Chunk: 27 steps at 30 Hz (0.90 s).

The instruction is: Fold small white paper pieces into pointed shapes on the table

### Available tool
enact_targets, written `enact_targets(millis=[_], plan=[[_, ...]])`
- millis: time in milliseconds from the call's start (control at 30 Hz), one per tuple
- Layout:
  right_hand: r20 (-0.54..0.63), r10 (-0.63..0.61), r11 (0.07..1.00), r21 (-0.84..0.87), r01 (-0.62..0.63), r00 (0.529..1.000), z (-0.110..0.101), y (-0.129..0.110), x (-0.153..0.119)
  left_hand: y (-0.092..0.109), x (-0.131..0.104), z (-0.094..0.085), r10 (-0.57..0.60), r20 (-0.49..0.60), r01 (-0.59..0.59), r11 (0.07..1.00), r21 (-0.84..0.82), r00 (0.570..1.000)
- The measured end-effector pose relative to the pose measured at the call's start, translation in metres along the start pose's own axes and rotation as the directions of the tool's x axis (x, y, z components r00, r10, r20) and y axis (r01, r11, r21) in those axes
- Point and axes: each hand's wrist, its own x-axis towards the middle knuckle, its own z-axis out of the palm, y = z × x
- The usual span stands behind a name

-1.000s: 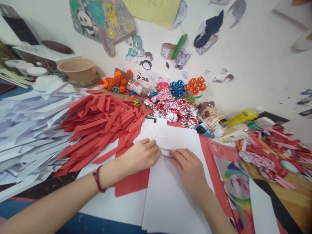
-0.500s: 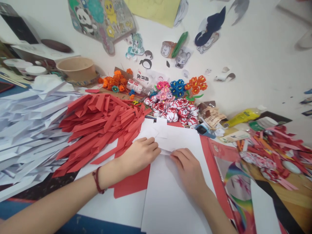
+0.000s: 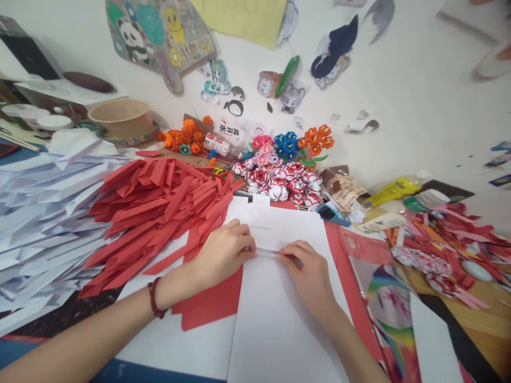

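A narrow strip of white paper (image 3: 265, 252) stretches between my two hands, above large white sheets (image 3: 275, 324). My left hand (image 3: 225, 250), with a dark red bracelet at the wrist, pinches the strip's left end. At the other end my right hand (image 3: 305, 268) grips it between thumb and fingers. Just beyond the strip lie small white paper pieces (image 3: 261, 213) on the sheets. Red paper (image 3: 211, 303) shows under my left forearm. The fingertips partly cover both strip ends.
Piles of folded white strips (image 3: 51, 207) and red strips (image 3: 159, 202) spread on the left. Red-and-white paper flowers (image 3: 279, 181) sit at the back, near a blue watch (image 3: 333, 213). A yellow bottle (image 3: 397, 190) and paper scraps (image 3: 443, 239) lie on the right.
My left hand has shifted slightly left and its fingers have closed in. The narrow strip now shows taut between both hands. The whole view has moved a little.
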Motion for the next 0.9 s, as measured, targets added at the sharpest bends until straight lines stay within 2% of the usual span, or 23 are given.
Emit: enact_targets(millis=[100, 233, 700, 900], plan=[[0.011, 0.068, 0.997, 0.043, -0.068, 0.998, -0.001, 0.0, 0.002, 0.0, 0.001, 0.002, -0.083, 0.013, 0.083, 0.995, -0.06, 0.996], [0.022, 0.13, 0.99, 0.06, -0.131, 0.991, -0.003, 0.002, 0.002, 0.003, 0.001, 0.002, -0.116, 0.002, 0.116, 0.991, -0.068, 0.993], [0.027, 0.166, 0.985, 0.046, -0.168, 0.986, 0.001, 0.001, 0.007, 0.015, 0.001, 0.005, -0.163, 0.014, 0.163, 0.987, -0.011, 0.987], [0.014, 0.143, 0.988, 0.058, -0.143, 0.99, 0.004, 0.006, 0.007, 0.015, 0.001, 0.006, -0.211, 0.005, 0.211, 0.976, -0.055, 0.978]])
